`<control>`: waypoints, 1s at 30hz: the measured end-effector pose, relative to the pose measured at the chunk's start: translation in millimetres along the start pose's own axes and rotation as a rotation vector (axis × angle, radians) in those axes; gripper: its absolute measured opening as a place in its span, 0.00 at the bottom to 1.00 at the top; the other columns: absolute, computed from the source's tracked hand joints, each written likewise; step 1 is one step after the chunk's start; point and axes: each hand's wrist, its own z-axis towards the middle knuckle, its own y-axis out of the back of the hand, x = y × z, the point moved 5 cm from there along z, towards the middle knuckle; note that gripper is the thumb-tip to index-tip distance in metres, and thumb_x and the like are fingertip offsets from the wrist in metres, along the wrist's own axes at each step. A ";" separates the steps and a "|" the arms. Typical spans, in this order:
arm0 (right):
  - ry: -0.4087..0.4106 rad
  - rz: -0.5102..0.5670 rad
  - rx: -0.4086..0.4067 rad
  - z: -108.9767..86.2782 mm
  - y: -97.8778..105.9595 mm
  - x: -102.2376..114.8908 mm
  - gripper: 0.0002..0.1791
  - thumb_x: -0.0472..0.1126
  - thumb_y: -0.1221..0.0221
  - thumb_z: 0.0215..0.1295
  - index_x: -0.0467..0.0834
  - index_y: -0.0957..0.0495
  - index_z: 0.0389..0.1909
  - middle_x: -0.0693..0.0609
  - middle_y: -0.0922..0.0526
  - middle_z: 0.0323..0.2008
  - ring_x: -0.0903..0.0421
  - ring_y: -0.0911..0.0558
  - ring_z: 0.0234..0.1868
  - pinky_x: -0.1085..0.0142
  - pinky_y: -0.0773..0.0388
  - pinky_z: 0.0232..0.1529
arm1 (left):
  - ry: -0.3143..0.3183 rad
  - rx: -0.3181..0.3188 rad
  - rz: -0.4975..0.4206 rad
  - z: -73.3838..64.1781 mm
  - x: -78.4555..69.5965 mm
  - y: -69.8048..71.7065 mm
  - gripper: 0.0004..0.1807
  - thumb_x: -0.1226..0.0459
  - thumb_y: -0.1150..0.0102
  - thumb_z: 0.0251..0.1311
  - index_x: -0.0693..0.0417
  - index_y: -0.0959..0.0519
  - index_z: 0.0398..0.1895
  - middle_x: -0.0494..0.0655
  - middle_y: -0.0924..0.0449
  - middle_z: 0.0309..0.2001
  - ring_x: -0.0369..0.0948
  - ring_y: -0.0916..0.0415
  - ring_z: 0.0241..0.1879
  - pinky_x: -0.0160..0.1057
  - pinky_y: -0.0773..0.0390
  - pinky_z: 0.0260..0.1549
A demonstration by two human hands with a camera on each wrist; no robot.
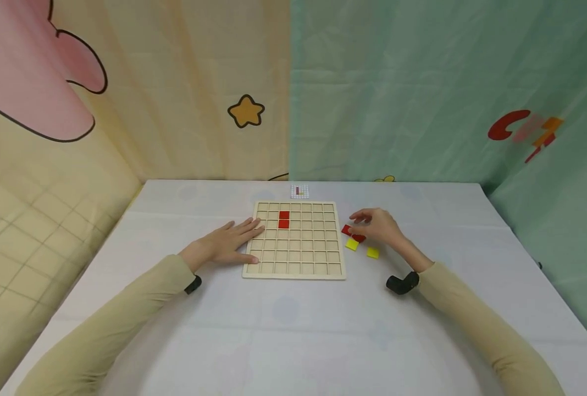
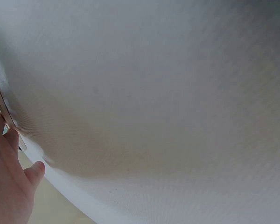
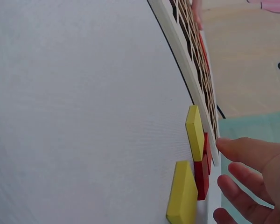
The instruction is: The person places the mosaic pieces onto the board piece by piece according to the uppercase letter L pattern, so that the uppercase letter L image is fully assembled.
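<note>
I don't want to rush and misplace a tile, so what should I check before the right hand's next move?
1. Board steadied: ok; the left hand rests on its left edge, fingers spread.
2. Placed red tiles in cells: ok; two, in neighbouring cells.
3. Loose tiles within reach: ok; two loose red tiles and two yellow tiles lie right of the board, near the right hand.
4. Tile in the right hand: not ok; the right wrist view shows none held.
5. Layout matching the small card behind the board: cannot tell; its pattern is too small to read.
</note>
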 end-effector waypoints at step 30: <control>-0.063 -0.108 0.027 6.9 -1.4 -11.6 0.20 0.48 0.35 0.59 0.41 0.17 0.49 0.43 0.16 0.45 0.51 0.22 0.39 0.70 0.25 0.32 | 0.001 0.018 0.019 -1.1 -2.8 3.0 0.50 0.33 0.54 0.59 0.45 0.56 0.78 0.47 0.64 0.79 0.48 0.65 0.77 0.61 0.58 0.72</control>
